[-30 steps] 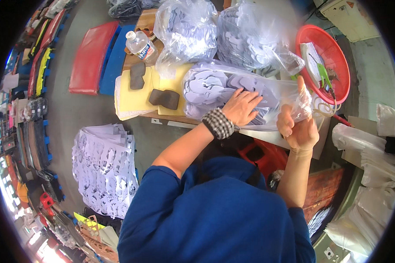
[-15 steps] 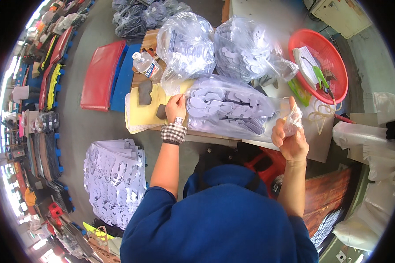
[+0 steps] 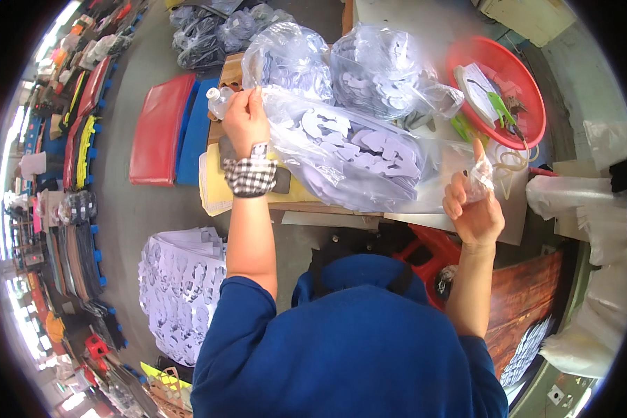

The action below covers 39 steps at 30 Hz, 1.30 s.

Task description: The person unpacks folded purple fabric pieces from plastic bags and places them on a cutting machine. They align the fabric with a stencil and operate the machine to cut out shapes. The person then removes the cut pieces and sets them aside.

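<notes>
fingers (image 3: 247,104) of both hands pinched on the clear bag (image 3: 355,157), red basin (image 3: 529,87) and stuffed bags (image 3: 289,59) close behind

Clear plastic bags (image 3: 348,157) of pale cutouts

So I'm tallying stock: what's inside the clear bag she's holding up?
The clear bag holds stacked pale lilac cut-out pieces; those underneath are covered, so uncountable.

Bag (image 3: 355,157) lies between the hands; basin (image 3: 529,83) right; cutouts (image 3: 177,292) perhaps on floor, left.
</notes>
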Tool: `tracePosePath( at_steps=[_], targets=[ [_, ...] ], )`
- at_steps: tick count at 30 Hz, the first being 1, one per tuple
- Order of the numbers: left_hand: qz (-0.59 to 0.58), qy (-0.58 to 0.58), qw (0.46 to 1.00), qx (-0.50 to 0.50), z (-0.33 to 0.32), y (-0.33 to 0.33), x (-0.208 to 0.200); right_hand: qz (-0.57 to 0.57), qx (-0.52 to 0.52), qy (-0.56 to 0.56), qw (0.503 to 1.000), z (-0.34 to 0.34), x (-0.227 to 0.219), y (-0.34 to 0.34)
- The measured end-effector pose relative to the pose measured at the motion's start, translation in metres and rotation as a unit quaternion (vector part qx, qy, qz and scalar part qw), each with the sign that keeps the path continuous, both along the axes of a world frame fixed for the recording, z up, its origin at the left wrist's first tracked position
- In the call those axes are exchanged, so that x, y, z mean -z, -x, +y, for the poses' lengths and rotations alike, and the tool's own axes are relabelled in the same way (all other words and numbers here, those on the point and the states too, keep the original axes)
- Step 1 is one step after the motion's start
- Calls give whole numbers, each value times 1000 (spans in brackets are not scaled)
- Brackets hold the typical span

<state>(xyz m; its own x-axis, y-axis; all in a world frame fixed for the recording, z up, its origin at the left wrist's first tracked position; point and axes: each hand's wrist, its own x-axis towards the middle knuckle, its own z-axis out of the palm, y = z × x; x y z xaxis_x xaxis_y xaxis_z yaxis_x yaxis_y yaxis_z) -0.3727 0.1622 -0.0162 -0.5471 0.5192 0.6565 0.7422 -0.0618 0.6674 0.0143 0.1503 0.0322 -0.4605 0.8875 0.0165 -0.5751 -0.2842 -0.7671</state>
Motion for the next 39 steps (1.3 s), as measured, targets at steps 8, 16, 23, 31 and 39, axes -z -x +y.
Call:
tracePosePath(
  at_steps=[8,16,23,31,39],
  targets=[
    [226,54,973,-9,-31,-35,-49,-94,44,-28,994,-47,6,-27],
    [254,355,792,428,-25,-130,31,-199,108,38,973,-62,-2,1],
    [283,431,785,345,38,-151,114,-202,164,8,966,-61,-2,13],
    [228,451,788,352,55,-156,105,-205,240,53,948,-58,17,6],
    [411,424,744,313,-10,-89,55,-204,289,62,933,-83,27,-4]
  ],
)
